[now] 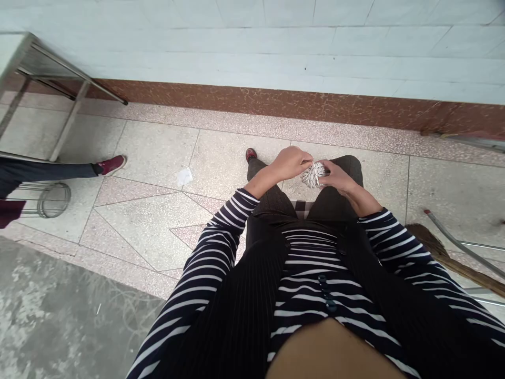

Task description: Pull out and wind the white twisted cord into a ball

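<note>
A small round ball of whitish strips with dark gaps between them (313, 176) is held above my lap, between my knees. My right hand (338, 177) grips it from the right, thumb and fingers curved around its side. At the ball's upper left edge, the fingertips of my left hand (292, 163) are pinched together. Whatever lies in that pinch is too small to make out, and I cannot tell whether it belongs to the ball. The ball's underside is hidden.
A metal-framed table (71, 118) stands at the left, with another person's leg and red shoe (113, 165) beside it. Near them is a wire rack (54, 200). White paper (184, 177) lies on the floor. A broom (428, 239) and metal tubing (453, 239) are at my right.
</note>
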The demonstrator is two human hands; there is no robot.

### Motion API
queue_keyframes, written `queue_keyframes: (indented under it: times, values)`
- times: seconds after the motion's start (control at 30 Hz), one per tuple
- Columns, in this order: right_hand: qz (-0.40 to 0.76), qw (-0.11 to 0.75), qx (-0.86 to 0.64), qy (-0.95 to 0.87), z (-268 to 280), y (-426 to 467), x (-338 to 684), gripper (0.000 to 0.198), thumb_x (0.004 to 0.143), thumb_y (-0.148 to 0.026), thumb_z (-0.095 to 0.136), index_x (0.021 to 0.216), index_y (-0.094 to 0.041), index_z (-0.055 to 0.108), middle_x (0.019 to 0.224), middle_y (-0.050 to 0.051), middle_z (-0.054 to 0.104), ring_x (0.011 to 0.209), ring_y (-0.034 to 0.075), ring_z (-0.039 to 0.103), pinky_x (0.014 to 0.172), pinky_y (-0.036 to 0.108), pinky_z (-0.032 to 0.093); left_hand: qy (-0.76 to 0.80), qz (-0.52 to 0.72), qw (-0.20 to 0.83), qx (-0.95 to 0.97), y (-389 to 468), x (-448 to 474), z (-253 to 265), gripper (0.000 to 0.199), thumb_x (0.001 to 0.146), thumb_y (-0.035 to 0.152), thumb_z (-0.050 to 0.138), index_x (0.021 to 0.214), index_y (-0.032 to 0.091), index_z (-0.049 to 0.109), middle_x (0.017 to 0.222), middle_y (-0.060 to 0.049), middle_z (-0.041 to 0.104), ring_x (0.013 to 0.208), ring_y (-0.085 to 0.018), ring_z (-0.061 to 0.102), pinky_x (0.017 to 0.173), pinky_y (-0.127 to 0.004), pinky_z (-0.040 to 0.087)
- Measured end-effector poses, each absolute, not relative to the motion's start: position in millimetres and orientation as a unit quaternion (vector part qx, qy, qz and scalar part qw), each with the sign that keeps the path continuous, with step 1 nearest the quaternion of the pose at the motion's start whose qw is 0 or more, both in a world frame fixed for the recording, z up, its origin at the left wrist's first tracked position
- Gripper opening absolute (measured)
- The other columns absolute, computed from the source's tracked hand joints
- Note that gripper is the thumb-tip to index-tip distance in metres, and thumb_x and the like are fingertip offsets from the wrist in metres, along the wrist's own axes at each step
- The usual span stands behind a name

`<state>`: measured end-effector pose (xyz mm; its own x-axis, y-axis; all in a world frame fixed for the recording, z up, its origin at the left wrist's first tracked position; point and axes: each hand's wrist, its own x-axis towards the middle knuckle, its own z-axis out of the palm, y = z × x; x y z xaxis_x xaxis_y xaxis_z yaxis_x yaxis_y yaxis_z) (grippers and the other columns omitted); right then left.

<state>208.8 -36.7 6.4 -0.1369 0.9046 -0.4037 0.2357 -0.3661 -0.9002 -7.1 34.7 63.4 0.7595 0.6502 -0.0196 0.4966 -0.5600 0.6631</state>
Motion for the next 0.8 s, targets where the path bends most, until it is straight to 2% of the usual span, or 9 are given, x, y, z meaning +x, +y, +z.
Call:
queue_keyframes:
  times: [0.07,0.13,0.23,0.4,0.53,0.67,0.77,0.8]
  values:
    - [0.684,0.298,-0.531,-0.402,17,-46,208,0.060,0.062,-0.034,0.089,0.116,-0.024,0.065,0.116,0.009,0.069,0.100,0.028,0.070,0.077,0.041,0.065,0.316,0.122,0.328,0.882,45,-7,61,0.032,0.102,0.029,0.059,0.073,0.019,0.068,0.070,-0.002,0.065,0.075,-0.019,0.058,0.084,-0.034,0.042]
    - [0.729,0.315,-0.495,-0.352,31,-50,213,0.061,0.059,-0.030,0.092,0.115,-0.024,0.067,0.116,0.008,0.074,0.099,0.028,0.073,0.074,0.038,0.065,0.315,0.138,0.338,0.876,49,-8,56,0.031,0.104,0.031,0.057,0.080,0.020,0.073,0.078,-0.003,0.071,0.081,-0.019,0.063,0.086,-0.033,0.043]
    - [0.751,0.343,-0.460,-0.326,49,-50,220,0.065,0.058,-0.027,0.092,0.119,-0.024,0.070,0.114,0.008,0.079,0.104,0.032,0.077,0.078,0.045,0.068,0.332,0.166,0.340,0.864,53,-9,50,0.035,0.106,0.033,0.055,0.079,0.019,0.072,0.081,-0.003,0.074,0.084,-0.019,0.065,0.086,-0.032,0.043]
    - [0.738,0.379,-0.458,-0.318,77,-55,215,0.068,0.063,-0.027,0.093,0.127,-0.028,0.070,0.118,0.007,0.081,0.114,0.036,0.078,0.088,0.054,0.071,0.360,0.190,0.364,0.837,63,-12,40,0.040,0.107,0.032,0.055,0.072,0.018,0.066,0.075,-0.002,0.069,0.077,-0.017,0.063,0.082,-0.031,0.043]
    - [0.727,0.399,-0.442,-0.341,96,-59,209,0.062,0.068,-0.029,0.092,0.125,-0.027,0.070,0.121,0.009,0.080,0.122,0.038,0.075,0.095,0.059,0.070,0.397,0.227,0.390,0.799,61,-8,23,0.039,0.106,0.027,0.055,0.069,0.017,0.064,0.071,-0.001,0.065,0.076,-0.017,0.061,0.079,-0.029,0.042]
    - [0.652,0.440,-0.476,-0.393,90,-33,219,0.058,0.071,-0.041,0.092,0.121,-0.028,0.066,0.121,0.010,0.077,0.119,0.037,0.075,0.093,0.058,0.070,0.405,0.184,0.471,0.762,30,1,7,0.038,0.103,0.024,0.056,0.067,0.016,0.067,0.067,0.001,0.065,0.069,-0.014,0.057,0.073,-0.027,0.041]
    - [0.487,0.467,-0.589,-0.445,67,-2,239,0.059,0.072,-0.047,0.089,0.121,-0.028,0.061,0.122,0.010,0.071,0.112,0.034,0.073,0.083,0.049,0.071,0.380,0.138,0.501,0.766,2,0,8,0.038,0.101,0.027,0.059,0.065,0.017,0.068,0.065,0.001,0.064,0.065,-0.012,0.053,0.070,-0.026,0.038]
    - [0.420,0.451,-0.630,-0.472,58,5,244,0.061,0.073,-0.047,0.088,0.123,-0.028,0.059,0.124,0.011,0.067,0.114,0.034,0.072,0.083,0.049,0.070,0.372,0.120,0.506,0.769,-4,-3,12,0.038,0.100,0.028,0.060,0.065,0.017,0.067,0.064,0.001,0.064,0.064,-0.012,0.053,0.068,-0.026,0.037]
